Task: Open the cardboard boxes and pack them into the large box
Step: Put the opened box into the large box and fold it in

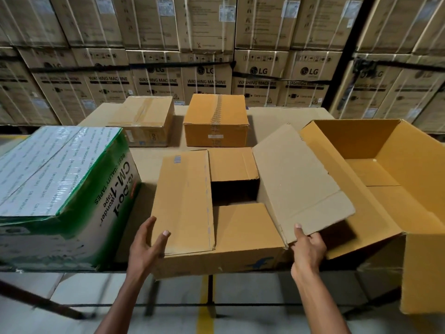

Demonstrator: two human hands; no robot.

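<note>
A brown cardboard box [240,237] stands at the table's front edge with its top partly open. My left hand [147,247] grips the near corner of its left flap [183,201], which lies flat. My right hand [307,249] pinches the near edge of its right flap [301,184], which is lifted and tilted outward. The two short flaps lie inward with a dark gap between them. The large open box [390,150] stands at the right, empty, its flaps spread. Two taped brown boxes [215,119] [147,119] sit farther back.
A green and white tape carton [60,189] fills the table's left side, close to my left hand. The table is covered in cardboard sheet [272,119]. Stacked washing-machine cartons [207,75] form a wall behind. A yellow floor line [204,317] runs below the table.
</note>
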